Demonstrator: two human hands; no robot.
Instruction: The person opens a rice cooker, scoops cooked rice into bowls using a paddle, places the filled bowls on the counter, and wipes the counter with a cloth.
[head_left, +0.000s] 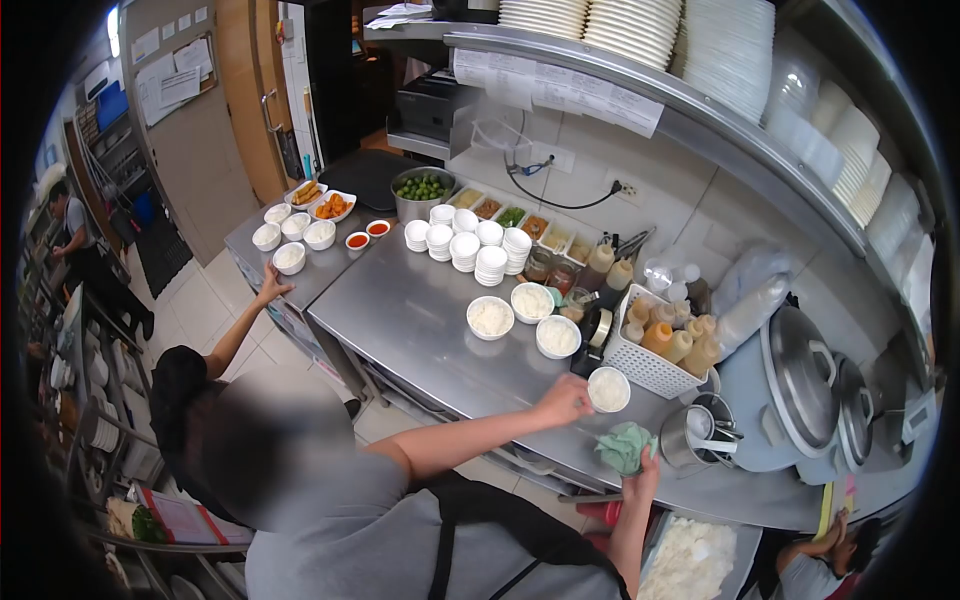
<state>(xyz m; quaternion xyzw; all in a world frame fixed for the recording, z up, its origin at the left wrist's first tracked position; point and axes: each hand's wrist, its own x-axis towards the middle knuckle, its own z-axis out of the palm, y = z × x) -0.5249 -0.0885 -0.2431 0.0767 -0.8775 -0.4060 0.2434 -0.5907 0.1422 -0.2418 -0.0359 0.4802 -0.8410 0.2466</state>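
Note:
My left hand (563, 402) reaches over the steel counter, its fingers closed at the left rim of a small white bowl of rice (608, 390). Just below that bowl, my right hand (645, 475) grips a crumpled green cloth (627, 447). Beyond my left hand stand several more rice bowls, the closest a filled white bowl (558, 337). Stacks of small white cups (464, 250) are grouped farther back.
At the left, a co-worker's hand (272, 287) touches a bowl of rice (289, 258). A white basket of squeeze bottles (650, 365), a metal pot with utensils (690, 437) and large lidded cookers (800, 380) line the right. An overhead shelf (560, 55) carries stacked containers.

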